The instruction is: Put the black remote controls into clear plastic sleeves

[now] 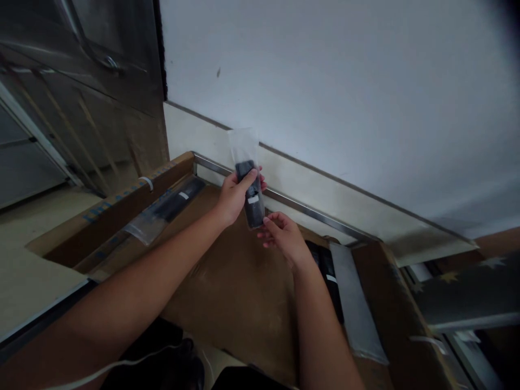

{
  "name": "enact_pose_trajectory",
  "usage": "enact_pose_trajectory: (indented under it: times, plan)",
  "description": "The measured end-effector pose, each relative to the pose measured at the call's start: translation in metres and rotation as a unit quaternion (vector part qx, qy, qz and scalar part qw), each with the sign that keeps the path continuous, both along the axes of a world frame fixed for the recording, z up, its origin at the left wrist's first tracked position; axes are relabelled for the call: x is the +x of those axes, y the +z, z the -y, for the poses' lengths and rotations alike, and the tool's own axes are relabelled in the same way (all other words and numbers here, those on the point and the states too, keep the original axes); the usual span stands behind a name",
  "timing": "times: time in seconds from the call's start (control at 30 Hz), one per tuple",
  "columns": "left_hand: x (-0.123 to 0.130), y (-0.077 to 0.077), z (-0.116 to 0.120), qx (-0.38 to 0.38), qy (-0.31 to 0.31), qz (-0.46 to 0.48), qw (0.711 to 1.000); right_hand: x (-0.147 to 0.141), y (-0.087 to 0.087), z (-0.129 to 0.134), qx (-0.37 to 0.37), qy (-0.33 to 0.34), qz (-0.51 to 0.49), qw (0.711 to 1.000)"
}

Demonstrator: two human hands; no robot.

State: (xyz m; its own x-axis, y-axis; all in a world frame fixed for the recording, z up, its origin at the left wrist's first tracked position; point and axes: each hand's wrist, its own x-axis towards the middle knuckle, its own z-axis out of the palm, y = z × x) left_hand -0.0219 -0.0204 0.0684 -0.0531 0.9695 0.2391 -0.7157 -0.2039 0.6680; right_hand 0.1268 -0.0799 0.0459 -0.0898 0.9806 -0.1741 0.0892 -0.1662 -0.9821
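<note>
A black item with a white label, inside a clear plastic bag [254,187], is held up over a cardboard surface. My left hand [238,195] wraps round its upper half, thumb on top. The fingers of my right hand [282,235] pinch the bag's lower corner. The bag's unfilled end sticks up beyond my left hand. Another bagged black item [176,203] lies along the left cardboard side. More black items [327,276] with a white label lie at the right, beside a long translucent bag [357,303].
Cardboard sides [117,208] rise at left and right, with a metal rail [309,214] along the far edge. Behind it stands a white wall [345,81]. A metal door with a handle [93,54] is at the upper left. A white cable [117,365] runs across the bottom left.
</note>
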Motion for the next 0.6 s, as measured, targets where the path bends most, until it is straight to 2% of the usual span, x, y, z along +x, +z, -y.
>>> enact_pose_trajectory:
  times: [0.2, 0.4, 0.6]
  plan:
    - [-0.0002, 0.0012, 0.0024, -0.001, 0.006, -0.008, 1.0, -0.0042, 0.0016, 0.0005, -0.03, -0.018, -0.011, 0.999]
    - [-0.0005, 0.0002, 0.0015, 0.006, 0.001, -0.002, 1.0, -0.0013, 0.0006, -0.0011, -0.028, -0.002, -0.038, 0.999]
    - [-0.0008, 0.0008, 0.0033, -0.008, -0.01, -0.001, 1.0, -0.0009, -0.0039, -0.0052, -0.025, -0.054, -0.049, 0.997]
